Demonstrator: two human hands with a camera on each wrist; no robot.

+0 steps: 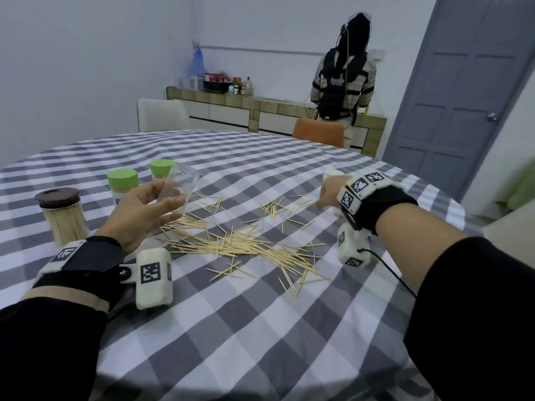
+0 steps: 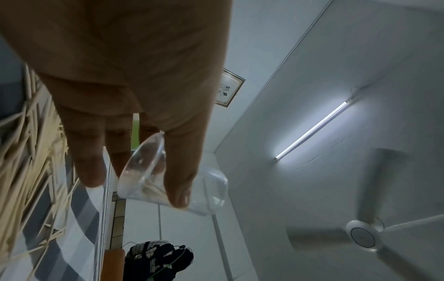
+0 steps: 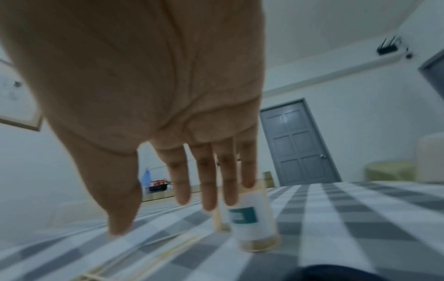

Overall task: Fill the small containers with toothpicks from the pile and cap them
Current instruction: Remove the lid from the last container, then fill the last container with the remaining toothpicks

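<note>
Clear container (image 1: 180,189) tilted above the toothpick pile (image 1: 231,241) on the checked worktop (image 1: 289,175), grasped in the left grip (image 1: 144,209); right grip (image 3: 149,106) released, fingers straight beside a labelled container (image 3: 252,214).

The head camera looks forward and down across the checked counter (image 1: 260,328) toward the far door (image 1: 463,91). The left wrist camera sits close under its palm, tilted up at the ceiling fan (image 2: 363,238). The right wrist camera skims low over the counter, facing that same door. All three catch the scattered toothpicks (image 1: 231,244).
</note>
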